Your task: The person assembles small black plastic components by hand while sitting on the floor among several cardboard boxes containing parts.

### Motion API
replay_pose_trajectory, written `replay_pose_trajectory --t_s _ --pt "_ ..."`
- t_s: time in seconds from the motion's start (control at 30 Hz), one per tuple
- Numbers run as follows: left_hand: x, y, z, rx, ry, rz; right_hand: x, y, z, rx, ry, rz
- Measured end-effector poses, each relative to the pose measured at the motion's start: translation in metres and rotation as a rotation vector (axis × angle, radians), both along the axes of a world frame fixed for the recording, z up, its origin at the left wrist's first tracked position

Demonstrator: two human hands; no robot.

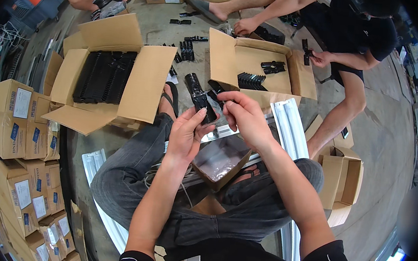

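My left hand [186, 134] is closed around a long, glossy black fitting [199, 99] with a jointed middle, tilted up and away from me. Close on its right, my right hand [248, 118] pinches a smaller dark piece [216, 87] between thumb and forefinger. That piece lies against or just beside the fitting; the exact contact is hidden by my fingertips. Below both hands, between my legs, an open carton [232, 177] holds clear plastic bags. I cannot make out what is inside the bags.
An open carton [152, 82] packed with black parts stands left; another carton [299, 71] with some black fittings stands right. Loose black fittings [187, 51] lie on the floor between. White metal profiles [290, 125] flank me. Stacked boxes [10, 134] line the left. A co-worker's hand [321, 58] holds a black fitting.
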State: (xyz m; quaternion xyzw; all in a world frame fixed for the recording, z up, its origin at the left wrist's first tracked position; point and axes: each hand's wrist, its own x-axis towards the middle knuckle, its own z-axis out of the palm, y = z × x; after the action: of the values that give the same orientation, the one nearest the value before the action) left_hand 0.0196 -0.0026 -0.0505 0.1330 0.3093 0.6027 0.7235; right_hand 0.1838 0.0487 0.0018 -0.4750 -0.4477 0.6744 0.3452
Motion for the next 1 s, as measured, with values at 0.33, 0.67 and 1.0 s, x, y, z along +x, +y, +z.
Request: replay_pose_trajectory --t_s 0.33,0.67,1.0 --pt "0.004 -0.004 0.014 0.021 0.111 -0.097 0.007 0.008 0.001 0.503 -0.347 0.052" --pt "0.009 -0.004 0.006 0.007 0.126 -0.078 0.0 0.0 -0.001 0.285 -0.172 0.049" --pt "0.013 -0.01 -0.014 -0.038 0.195 -0.06 -0.009 -0.005 -0.003 0.815 -0.636 0.237"
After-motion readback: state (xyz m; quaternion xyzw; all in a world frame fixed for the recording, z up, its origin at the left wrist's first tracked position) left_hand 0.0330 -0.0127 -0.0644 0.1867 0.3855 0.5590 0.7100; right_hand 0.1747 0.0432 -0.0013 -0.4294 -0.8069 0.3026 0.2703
